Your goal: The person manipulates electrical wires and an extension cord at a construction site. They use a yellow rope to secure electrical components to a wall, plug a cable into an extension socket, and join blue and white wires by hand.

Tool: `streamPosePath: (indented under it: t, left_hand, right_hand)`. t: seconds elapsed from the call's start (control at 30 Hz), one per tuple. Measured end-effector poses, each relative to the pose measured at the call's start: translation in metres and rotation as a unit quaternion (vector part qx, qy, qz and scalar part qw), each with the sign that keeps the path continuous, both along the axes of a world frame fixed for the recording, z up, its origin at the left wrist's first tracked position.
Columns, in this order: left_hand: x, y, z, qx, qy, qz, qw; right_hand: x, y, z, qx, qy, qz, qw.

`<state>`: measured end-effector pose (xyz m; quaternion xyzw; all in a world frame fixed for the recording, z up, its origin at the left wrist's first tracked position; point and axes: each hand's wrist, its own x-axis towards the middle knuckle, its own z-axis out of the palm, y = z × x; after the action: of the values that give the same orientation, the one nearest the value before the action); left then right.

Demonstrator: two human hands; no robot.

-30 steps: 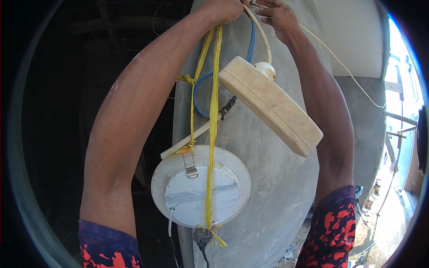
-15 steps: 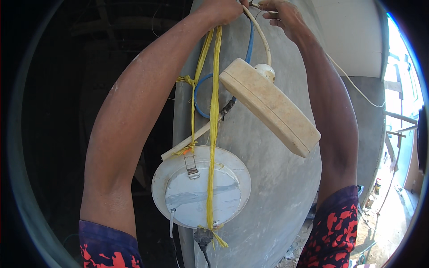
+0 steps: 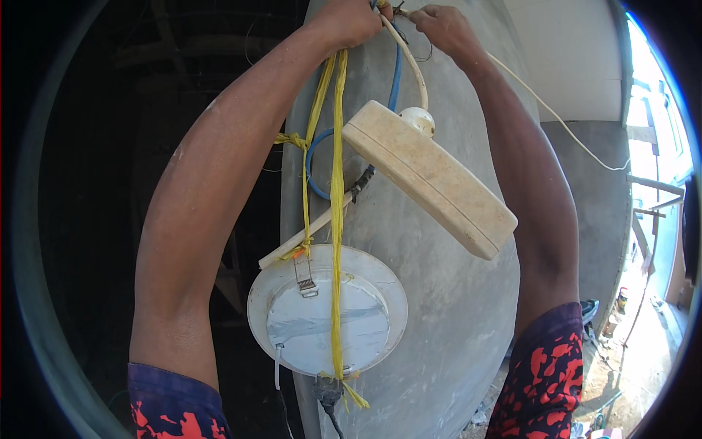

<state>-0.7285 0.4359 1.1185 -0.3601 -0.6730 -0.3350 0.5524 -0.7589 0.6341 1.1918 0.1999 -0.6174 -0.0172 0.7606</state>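
Both my arms reach up to the top edge of the view. My left hand (image 3: 349, 25) is closed around the upper end of a cream cable (image 3: 418, 73). My right hand (image 3: 446, 31) pinches a thin wire (image 3: 400, 10) beside it; the fingertips are partly hidden. From the cable hangs a tilted, cream power strip (image 3: 431, 179) with a rounded cord end. Yellow plastic twine (image 3: 337, 154) runs down from beneath my left hand to a round white ceiling light (image 3: 274, 271), back side showing, with a spring clip. A blue cable (image 3: 395, 80) loops behind the twine.
A curved grey concrete surface (image 3: 439, 314) stands close behind the hanging things. A black plug (image 3: 330, 393) dangles below the light. Dark space lies to the left. A white wire (image 3: 563, 121) runs right, toward wooden pieces (image 3: 654, 183) and bright, littered ground.
My right hand has come closer to my left, its fingers now drawn together on the wire. The power strip, twine and light have shifted slightly left in view.
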Motion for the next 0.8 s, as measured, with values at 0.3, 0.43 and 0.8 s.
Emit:
streamPosePath:
  t: [0.3, 0.43, 0.8]
  left_hand:
    - [-0.004, 0.002, -0.007, 0.034, 0.043, -0.089, 0.994]
    - [-0.012, 0.002, 0.002, 0.011, 0.081, -0.052, 0.995]
    - [-0.046, 0.008, 0.016, 0.043, 0.103, -0.104, 0.988]
  right_hand:
    - [0.016, -0.036, -0.003, -0.002, -0.094, -0.087, 0.992]
    - [0.01, -0.02, -0.007, 0.013, -0.114, -0.061, 0.991]
    - [-0.008, 0.016, 0.0, -0.111, 0.03, -0.153, 0.982]
